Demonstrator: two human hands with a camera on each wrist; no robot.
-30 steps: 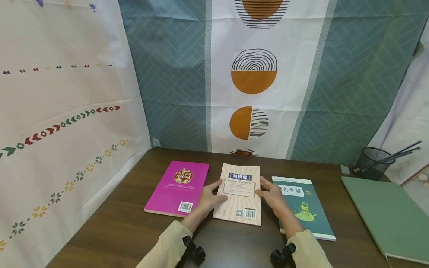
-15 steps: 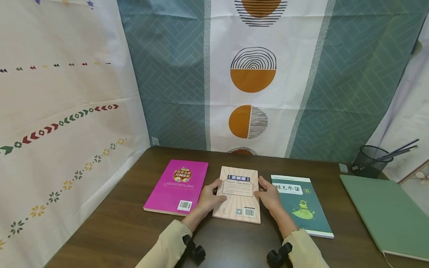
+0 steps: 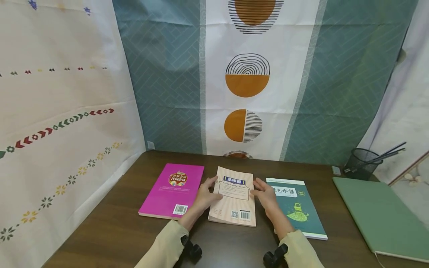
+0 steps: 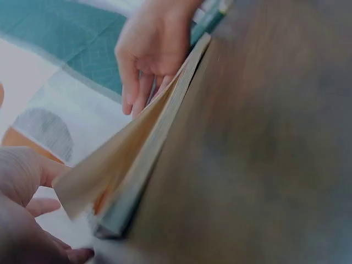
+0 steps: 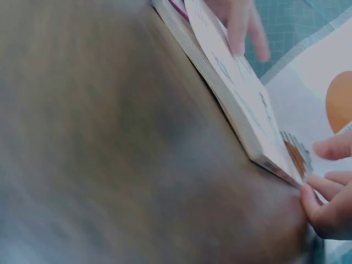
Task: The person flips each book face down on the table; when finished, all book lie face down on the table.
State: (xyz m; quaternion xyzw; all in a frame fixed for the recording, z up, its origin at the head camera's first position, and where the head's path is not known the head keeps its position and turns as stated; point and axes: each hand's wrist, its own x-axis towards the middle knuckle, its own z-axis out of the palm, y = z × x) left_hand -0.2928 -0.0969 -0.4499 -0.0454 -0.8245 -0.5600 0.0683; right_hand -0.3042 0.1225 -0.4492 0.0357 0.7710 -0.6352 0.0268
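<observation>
1. Surface: we record a dark brown wooden desk, set into a corner. Patterned cloths hang behind it: a cream one with coloured arrow and flower bands along the left edge, and a teal one with a white stripe of orange half-circles along the back edge.
2. Books, count three, lying in a row along the middle of the desk: a magenta book toward the left, a peach striped book in the centre, and a teal book just to its right.
3. Other items, one each: a green folder flat at the right edge, and a black mesh pen holder with dark pens at the back right corner.
4. Peach striped book: we note a blue title band, a framed text panel below it, and a QR code and barcode near its front edge. In the left wrist view its cover is lifted off the pages at the left side.
5. Left hand: at the book's left edge, thumb laid on the cover, fingers at or under the edge; a loose hold.
6. Right hand: at the book's right edge, fingers relaxed and only slightly bent, fingertips touching the edge; it lies partly over the teal book.
7. Sleeves: beige, both wrists, each with a black mount beneath.
</observation>
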